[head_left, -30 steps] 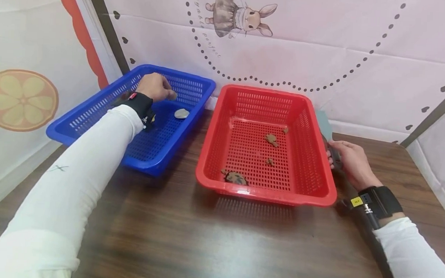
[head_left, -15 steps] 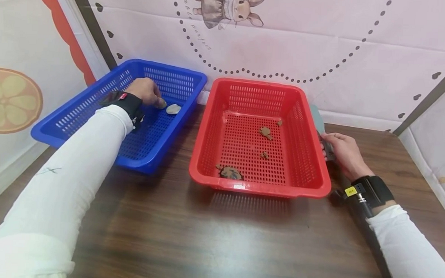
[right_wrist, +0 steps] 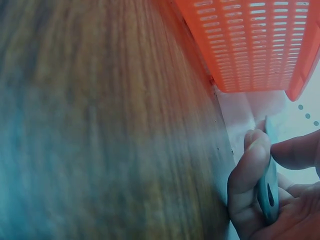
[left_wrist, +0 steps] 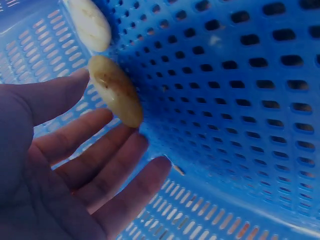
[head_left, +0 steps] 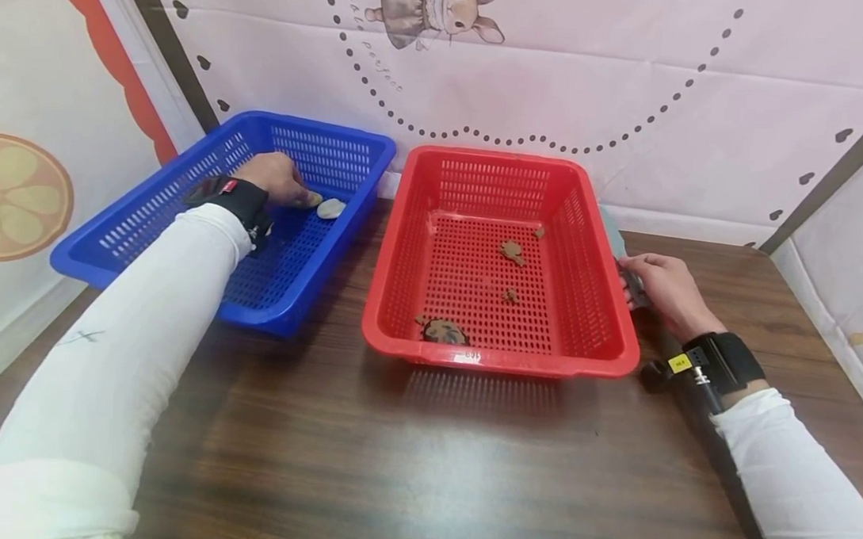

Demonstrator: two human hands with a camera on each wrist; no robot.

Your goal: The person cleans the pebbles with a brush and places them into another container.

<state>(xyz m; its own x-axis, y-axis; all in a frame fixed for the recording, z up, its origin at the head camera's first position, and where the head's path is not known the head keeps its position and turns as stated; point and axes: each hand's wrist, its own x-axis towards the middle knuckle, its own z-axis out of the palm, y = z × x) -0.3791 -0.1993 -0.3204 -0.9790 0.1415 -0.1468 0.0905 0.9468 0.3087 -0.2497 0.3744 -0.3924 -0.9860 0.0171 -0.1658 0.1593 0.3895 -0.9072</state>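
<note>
Where a pale printed cloth (head_left: 587, 92) hangs at the back, the brown wooden counter (head_left: 304, 455) meets its lower edge and carries two baskets. At the left sits the blue basket (head_left: 68, 265), set at an angle; beside it, with a narrow gap between them, is the red basket (head_left: 499, 365). Two white sleeves cover the arms. The left sleeve (head_left: 100, 361) stretches forward over the blue basket's near rim, while the right sleeve (head_left: 796, 465) comes in from the lower right, lower on the counter.

The left hand (head_left: 274, 178) is lowered inside the blue basket with its back turned up. Its thumb and nearer fingertips pinch a yellowish stone (left_wrist: 116, 92) near the basket's floor; the other fingers stand slightly apart. The right hand (head_left: 669, 290), beside the red basket's right wall, pinches the handle of a flat teal tool (right_wrist: 270, 185) between thumb and curled fingers; the blade points toward the cloth, partly hidden by the red rim.

Just beyond the yellowish stone lies a white stone (left_wrist: 90, 25), close to its end. Smaller brown pieces (head_left: 511, 252) lie scattered on the red basket's floor, the largest near the front wall.
</note>
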